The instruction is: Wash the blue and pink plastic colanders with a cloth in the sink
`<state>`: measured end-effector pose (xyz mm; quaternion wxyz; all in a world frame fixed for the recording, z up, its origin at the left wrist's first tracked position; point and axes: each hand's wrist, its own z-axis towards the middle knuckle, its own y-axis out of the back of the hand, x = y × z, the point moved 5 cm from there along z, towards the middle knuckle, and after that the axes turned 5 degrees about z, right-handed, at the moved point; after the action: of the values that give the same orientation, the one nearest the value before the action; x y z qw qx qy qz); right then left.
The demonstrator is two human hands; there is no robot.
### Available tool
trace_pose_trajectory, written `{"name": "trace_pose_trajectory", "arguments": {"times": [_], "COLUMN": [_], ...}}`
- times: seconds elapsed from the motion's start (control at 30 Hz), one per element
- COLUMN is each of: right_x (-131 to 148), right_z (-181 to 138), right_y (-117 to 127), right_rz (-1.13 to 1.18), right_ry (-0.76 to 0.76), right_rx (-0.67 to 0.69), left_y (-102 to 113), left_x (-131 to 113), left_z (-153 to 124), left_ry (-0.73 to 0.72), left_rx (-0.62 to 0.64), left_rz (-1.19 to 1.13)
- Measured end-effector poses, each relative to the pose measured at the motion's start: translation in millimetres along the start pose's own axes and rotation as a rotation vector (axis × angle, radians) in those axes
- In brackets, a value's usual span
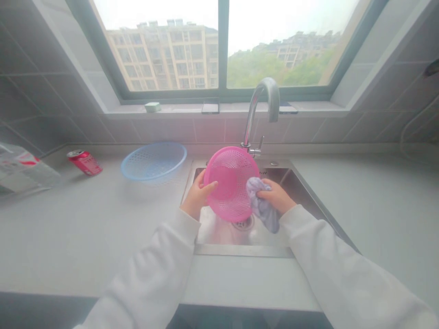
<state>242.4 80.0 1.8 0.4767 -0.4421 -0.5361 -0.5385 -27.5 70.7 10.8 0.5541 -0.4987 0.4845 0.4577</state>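
Observation:
Over the sink (219, 250) I hold a round pink plastic colander (228, 183), tilted so that its perforated face shows. My left hand (199, 194) grips its left rim, thumb on the near face and the other fingers behind. In my right hand (277, 195) is a bunched light-purple cloth (262, 205), pressed against or right beside the colander's right rim; the hazy picture does not settle which. The cloth's lower end hangs down over the basin. Below the colander, part of the drain (244, 224) shows.
A chrome faucet (269, 91) arches behind the colander. Left on the counter (103, 246) are a blue plastic basket (154, 161), a red can (85, 162) and a clear plastic package (24, 171). A small pale green box (152, 107) sits on the windowsill.

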Motion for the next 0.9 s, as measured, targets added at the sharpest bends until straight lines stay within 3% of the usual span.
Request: {"name": "trace_pose_trajectory", "arguments": {"times": [0.1, 0.2, 0.4, 0.5, 0.67, 0.8, 0.9], "right_x": [10.6, 5.3, -9.8, -7.1, -2.7, -5.2, -5.6], "right_z": [0.3, -1.0, -0.9, -3.7, -8.4, -9.8, -8.0], "right_y": [22.3, 29.6, 2.8, -5.8, -8.6, -11.7, -9.4], "right_rz": [0.375, 0.492, 0.644, 0.673, 0.531, 0.467, 0.530], "right_ry": [0.128, 0.084, -0.121, -0.141, -0.132, -0.192, -0.198], "right_rx": [-0.326, -0.455, -0.246, -0.164, -0.071, -0.037, -0.068], "left_y": [16.9, 27.2, 15.8, 11.4, 14.4, 11.4, 7.3], "left_x": [-11.9, -20.5, -19.6, -21.8, -22.4, -19.7, -20.0], "left_z": [3.0, 3.3, -0.2, -1.8, -0.4, -0.8, -2.5], "left_ry": [-0.115, -0.252, -0.176, -0.189, -0.234, -0.196, -0.124], "left_rx": [-0.110, -0.161, -0.076, -0.055, -0.051, -0.029, 0.014], "left_rz": [-0.041, -0.088, -0.198, -0.179, -0.173, -0.222, -0.461]}}
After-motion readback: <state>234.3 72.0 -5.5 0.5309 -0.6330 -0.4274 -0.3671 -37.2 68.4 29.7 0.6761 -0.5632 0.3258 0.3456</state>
